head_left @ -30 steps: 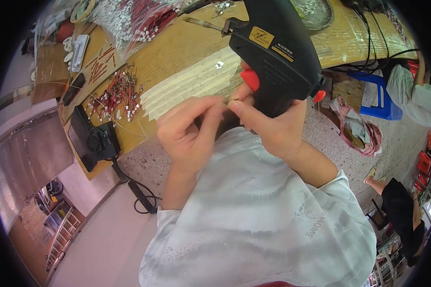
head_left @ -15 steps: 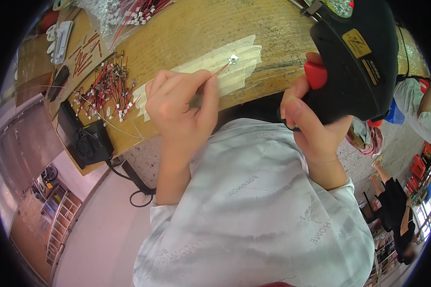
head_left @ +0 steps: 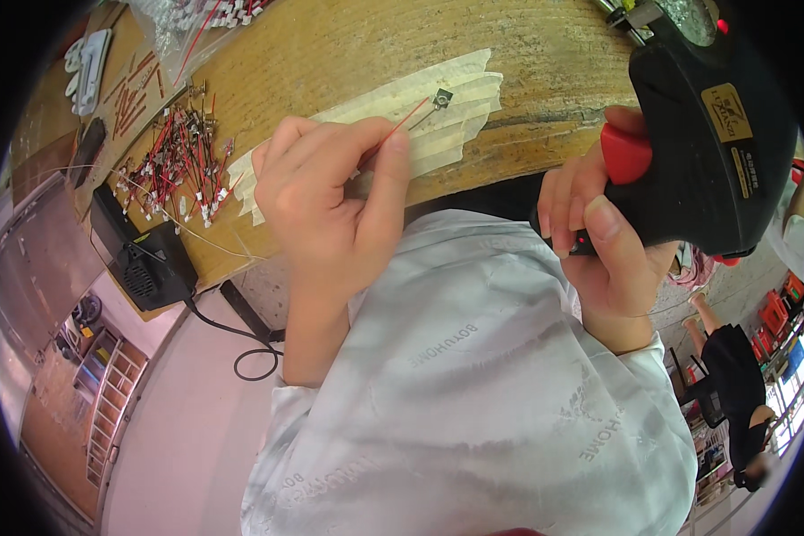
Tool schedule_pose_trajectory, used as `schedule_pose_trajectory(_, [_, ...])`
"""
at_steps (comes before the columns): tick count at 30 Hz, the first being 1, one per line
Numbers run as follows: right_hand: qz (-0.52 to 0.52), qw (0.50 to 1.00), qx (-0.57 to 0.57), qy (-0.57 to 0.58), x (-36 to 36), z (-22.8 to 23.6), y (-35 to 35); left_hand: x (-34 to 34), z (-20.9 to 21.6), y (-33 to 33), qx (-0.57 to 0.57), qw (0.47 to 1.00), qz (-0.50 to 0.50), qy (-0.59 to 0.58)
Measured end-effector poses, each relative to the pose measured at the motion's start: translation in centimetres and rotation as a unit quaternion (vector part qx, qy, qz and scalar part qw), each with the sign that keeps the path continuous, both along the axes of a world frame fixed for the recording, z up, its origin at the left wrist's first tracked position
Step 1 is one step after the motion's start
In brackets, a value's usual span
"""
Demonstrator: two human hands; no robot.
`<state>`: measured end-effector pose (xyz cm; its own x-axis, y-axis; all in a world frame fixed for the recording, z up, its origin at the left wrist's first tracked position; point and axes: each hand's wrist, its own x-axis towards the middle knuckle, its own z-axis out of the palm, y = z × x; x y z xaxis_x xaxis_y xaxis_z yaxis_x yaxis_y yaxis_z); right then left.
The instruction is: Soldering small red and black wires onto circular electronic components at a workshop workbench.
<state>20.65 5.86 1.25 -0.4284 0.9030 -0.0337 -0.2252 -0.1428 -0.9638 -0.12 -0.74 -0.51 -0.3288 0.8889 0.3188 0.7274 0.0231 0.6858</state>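
Note:
My left hand [head_left: 335,192] is closed, with thumb and forefinger pinching a thin red wire [head_left: 411,119] and a darker lead beside it. The dark lead reaches a small square component [head_left: 443,96] with a round centre, over strips of masking tape [head_left: 460,129] on the bench. The red wire's tip stands slightly apart from it. My right hand [head_left: 603,214] is wrapped round the handle of a black soldering gun [head_left: 706,134]. Its forefinger is at the red trigger [head_left: 625,154]. The metal front end of the gun points up toward the far right, away from the component.
A tangled pile of red and dark wires with white connectors [head_left: 183,161] lies left of the tape. Behind it is a plastic bag of connectors [head_left: 174,31]. A black box-shaped device [head_left: 156,268] with a cord sits at the bench's left edge. Another person [head_left: 732,384] is at right.
The soldering gun and my right hand have shifted right. My left hand has moved slightly left. The component now shows a dark face where it looked white, and the red wire's tip stands separate.

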Motion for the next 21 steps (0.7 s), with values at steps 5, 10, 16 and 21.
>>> schedule_pose_trajectory(5, [-0.029, 0.998, -0.053, 0.003, -0.4, 0.9, -0.4, 0.1, 0.0, 0.0, -0.006, 1.000, -0.002, 0.004])
schedule_pose_trajectory(10, [-0.032, 0.998, -0.054, 0.008, -0.1, 1.0, -0.4, 0.0, 0.0, 0.0, 0.002, 1.000, -0.003, 0.013])
schedule_pose_trajectory(16, [-0.043, 0.997, -0.067, 0.006, -0.2, 1.1, -0.4, -0.1, -0.2, 0.0, 0.006, 1.000, -0.007, 0.006])
schedule_pose_trajectory(21, [-0.040, 0.997, -0.064, -0.002, -0.6, 1.1, -0.4, -0.2, -0.1, -0.1, -0.004, 1.000, -0.014, 0.003])
